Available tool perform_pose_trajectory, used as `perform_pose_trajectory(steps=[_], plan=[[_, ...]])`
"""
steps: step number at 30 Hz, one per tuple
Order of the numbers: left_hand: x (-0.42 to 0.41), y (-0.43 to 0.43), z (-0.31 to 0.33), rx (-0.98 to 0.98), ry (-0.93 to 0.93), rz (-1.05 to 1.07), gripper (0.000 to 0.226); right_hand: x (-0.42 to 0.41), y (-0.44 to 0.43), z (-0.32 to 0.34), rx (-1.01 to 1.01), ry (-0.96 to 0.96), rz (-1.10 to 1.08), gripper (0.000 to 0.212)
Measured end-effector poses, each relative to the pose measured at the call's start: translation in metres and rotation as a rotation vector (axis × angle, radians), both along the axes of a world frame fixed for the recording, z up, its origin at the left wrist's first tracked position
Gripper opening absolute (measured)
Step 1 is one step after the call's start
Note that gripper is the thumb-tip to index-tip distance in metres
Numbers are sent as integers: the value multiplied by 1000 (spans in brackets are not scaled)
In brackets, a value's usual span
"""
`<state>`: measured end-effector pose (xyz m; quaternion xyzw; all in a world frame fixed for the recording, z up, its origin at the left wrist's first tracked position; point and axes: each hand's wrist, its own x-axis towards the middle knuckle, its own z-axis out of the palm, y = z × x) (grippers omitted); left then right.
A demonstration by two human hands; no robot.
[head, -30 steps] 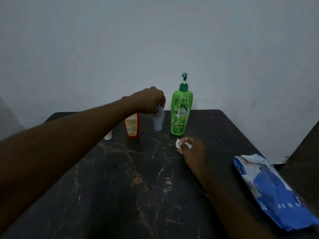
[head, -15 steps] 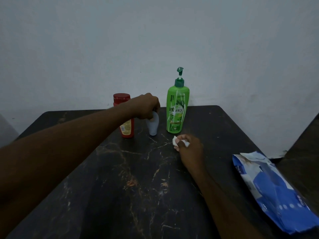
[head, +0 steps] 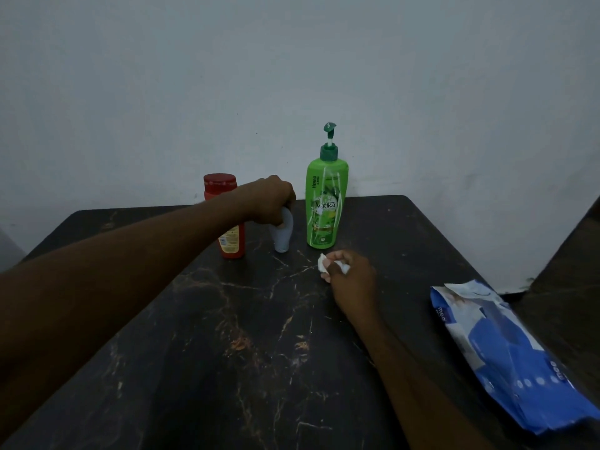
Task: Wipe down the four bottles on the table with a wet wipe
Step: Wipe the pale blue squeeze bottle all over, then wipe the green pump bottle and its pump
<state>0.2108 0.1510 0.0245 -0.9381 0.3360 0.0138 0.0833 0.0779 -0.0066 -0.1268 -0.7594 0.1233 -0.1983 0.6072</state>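
- Wet wipe: white and crumpled. It is pinched in the right grip, and its edges show on both sides of the fingers.
- Right grip: fingers curled round the wipe. The hand is low over the table, just in front of the green pump bottle and apart from it.
- Green pump bottle: upright near the far edge of the table, with a dark green pump head on top.
- Small grey bottle: between the green pump bottle and the red bottle, close to both. Its lower end is at the table surface; contact with the table cannot be confirmed.
- Left grip: closed from above round the upper end of the small grey bottle, with the thumb visible against the bottle's side.
- Red bottle: upright, red cap on. The left forearm partly hides its body.
- Blue wipes pack: lies flat at the right edge of the table, well apart from the bottles, top flap open.
- Table: dark, marble-patterned, set against a pale wall.
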Motion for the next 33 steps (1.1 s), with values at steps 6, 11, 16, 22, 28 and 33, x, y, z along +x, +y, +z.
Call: perform_pose_trajectory(steps=[6,11,16,22,28,33], plan=[[-5,-3,6,-132,-32,49,73,-4,0,5,32,-7,6,4],[-13,-17,27,-452,-37,112,98,-7,0,8,89,-11,7,4],[-10,-36,41,-718,91,159,94,-8,0,10,120,-40,14,13],[1,-53,44,-860,145,105,49,-5,0,8,184,-45,17,10],[2,-58,48,-881,142,133,47,-4,-1,6,193,-59,0,7],[-11,-55,53,-933,120,172,45,-4,-2,8,202,-46,-14,4]])
